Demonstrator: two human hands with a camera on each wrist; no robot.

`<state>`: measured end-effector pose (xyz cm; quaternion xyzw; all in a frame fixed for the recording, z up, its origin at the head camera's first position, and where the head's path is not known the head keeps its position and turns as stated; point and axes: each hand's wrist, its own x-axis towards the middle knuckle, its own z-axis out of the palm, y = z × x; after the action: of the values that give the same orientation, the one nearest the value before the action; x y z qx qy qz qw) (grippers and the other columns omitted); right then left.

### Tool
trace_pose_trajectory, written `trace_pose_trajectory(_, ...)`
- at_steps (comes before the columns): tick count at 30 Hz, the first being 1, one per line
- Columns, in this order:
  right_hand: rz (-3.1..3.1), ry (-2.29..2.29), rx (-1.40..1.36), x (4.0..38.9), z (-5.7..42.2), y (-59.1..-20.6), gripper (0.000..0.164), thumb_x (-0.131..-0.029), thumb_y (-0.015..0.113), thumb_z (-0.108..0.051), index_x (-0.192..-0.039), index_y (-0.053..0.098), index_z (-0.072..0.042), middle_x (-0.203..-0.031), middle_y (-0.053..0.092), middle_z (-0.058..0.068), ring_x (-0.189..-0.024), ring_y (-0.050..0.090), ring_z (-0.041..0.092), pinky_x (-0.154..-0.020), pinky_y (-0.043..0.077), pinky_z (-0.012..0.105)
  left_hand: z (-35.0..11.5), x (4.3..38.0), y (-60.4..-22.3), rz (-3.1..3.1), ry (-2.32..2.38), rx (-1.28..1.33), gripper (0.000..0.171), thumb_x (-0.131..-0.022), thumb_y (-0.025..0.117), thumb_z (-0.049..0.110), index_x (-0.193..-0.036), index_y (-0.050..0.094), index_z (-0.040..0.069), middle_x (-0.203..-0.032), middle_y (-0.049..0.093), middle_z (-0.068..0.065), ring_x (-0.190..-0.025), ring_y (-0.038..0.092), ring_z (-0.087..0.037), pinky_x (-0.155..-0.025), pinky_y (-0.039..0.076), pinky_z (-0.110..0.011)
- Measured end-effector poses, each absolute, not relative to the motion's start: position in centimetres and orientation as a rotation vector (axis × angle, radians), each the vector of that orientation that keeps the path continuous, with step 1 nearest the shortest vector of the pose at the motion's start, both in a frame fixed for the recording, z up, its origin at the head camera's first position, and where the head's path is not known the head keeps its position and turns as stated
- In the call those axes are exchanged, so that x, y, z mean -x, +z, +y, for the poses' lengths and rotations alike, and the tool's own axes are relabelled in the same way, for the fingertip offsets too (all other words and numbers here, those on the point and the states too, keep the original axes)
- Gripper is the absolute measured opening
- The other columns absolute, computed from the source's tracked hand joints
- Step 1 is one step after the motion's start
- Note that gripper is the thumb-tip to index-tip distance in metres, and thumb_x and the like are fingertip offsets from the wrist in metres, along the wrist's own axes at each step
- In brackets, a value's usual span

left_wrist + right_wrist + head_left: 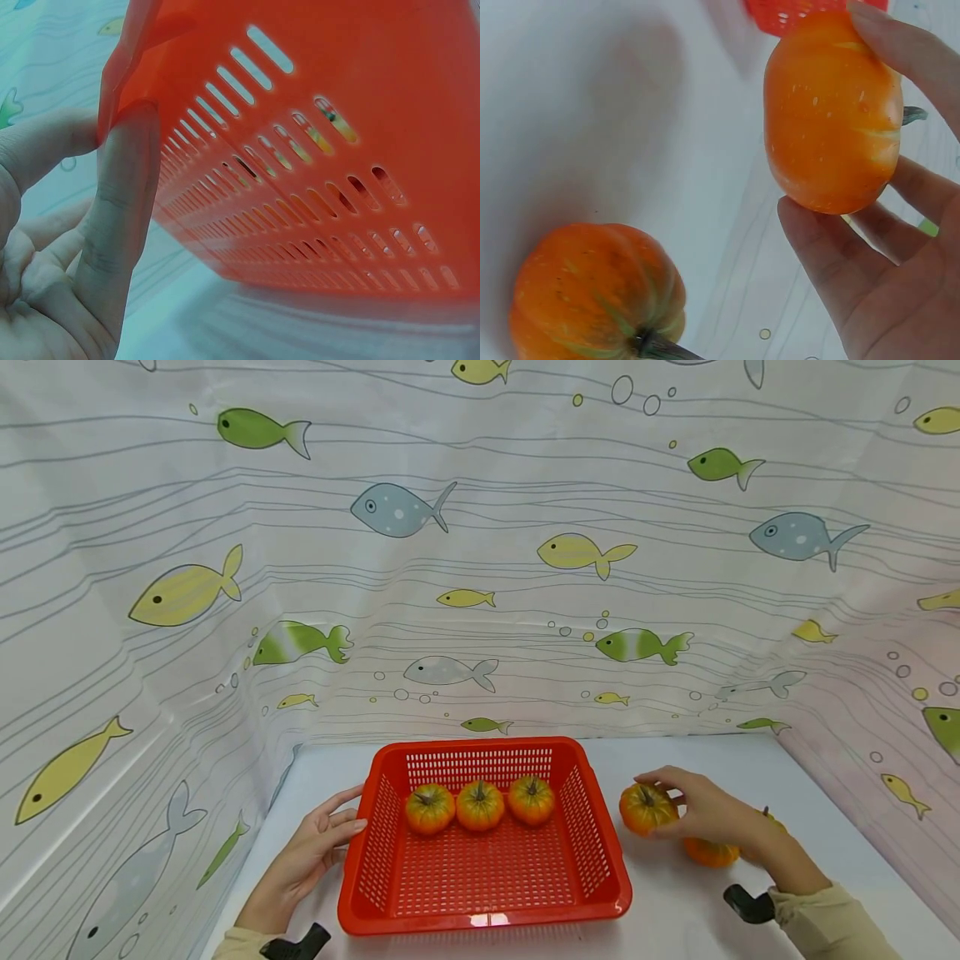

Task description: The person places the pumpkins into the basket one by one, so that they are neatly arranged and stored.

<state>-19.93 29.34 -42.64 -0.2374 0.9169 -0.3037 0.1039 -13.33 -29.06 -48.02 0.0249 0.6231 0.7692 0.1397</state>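
A red plastic basket [491, 920] with slotted walls stands on the table; three small orange pumpkins [480, 806] sit in a row toward its back. My left hand [318, 852] pinches the basket's left rim, and the left wrist view shows a finger [120, 195] tucked under that rim. To the right of the basket, my right hand [701, 806] grips another pumpkin [829, 120] between thumb and fingers, held above the table with its stem sideways in the right wrist view. Below my right forearm lies one more pumpkin [711, 853], partly hidden by the hand.
The white table [675, 918] is enclosed by a fish-patterned curtain [517, 635] at the back and sides. A bit of orange-yellow [772, 818] shows beyond my right wrist. Black wrist devices [750, 906] sit by both cuffs.
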Motion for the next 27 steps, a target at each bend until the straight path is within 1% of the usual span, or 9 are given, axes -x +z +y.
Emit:
trace_pose_trajectory(3,2.71,-0.897,0.71,20.0,29.2,-42.3,0.071,-0.079,0.09,-0.035,-0.138,0.059,-0.011,-0.136,0.064,0.013,-0.121,0.059,0.034,-0.092,0.062,0.047,-29.1,13.3,-48.1,1.801,2.222,-0.08,0.069,-0.104,0.057,0.005,-0.162,0.019,0.006,-0.111,0.074,0.004,-0.098,0.076,-0.011,-0.081,0.064,-0.031)
trace_pose_trajectory(9,2.769,-0.881,0.752,20.3,29.1,-41.9,0.071,-0.078,0.09,-0.037,-0.138,0.06,-0.014,-0.136,0.065,0.009,-0.119,0.06,0.032,-0.091,0.062,0.042,-29.2,13.4,-48.2,1.789,2.227,-0.111,0.067,-0.105,0.055,0.004,-0.161,0.019,0.007,-0.112,0.075,0.004,-0.098,0.076,-0.011,-0.081,0.064,-0.031)
trace_pose_trajectory(16,2.763,-0.907,0.801,20.6,28.5,-40.7,0.073,-0.079,0.09,-0.038,-0.14,0.059,-0.013,-0.137,0.064,0.012,-0.121,0.061,0.034,-0.092,0.062,0.047,-29.1,13.4,-48.0,1.805,2.216,-0.081,0.068,-0.105,0.055,0.006,-0.162,0.018,0.006,-0.112,0.075,0.004,-0.098,0.076,-0.012,-0.081,0.065,-0.032)
trace_pose_trajectory(27,2.748,-0.908,0.849,21.0,26.3,-39.2,0.073,-0.079,0.09,-0.039,-0.14,0.059,-0.016,-0.137,0.065,0.007,-0.123,0.06,0.032,-0.094,0.062,0.045,-29.1,13.4,-48.1,1.818,2.209,-0.099,0.068,-0.105,0.055,0.006,-0.162,0.017,0.006,-0.113,0.075,0.004,-0.099,0.076,-0.012,-0.081,0.065,-0.032)
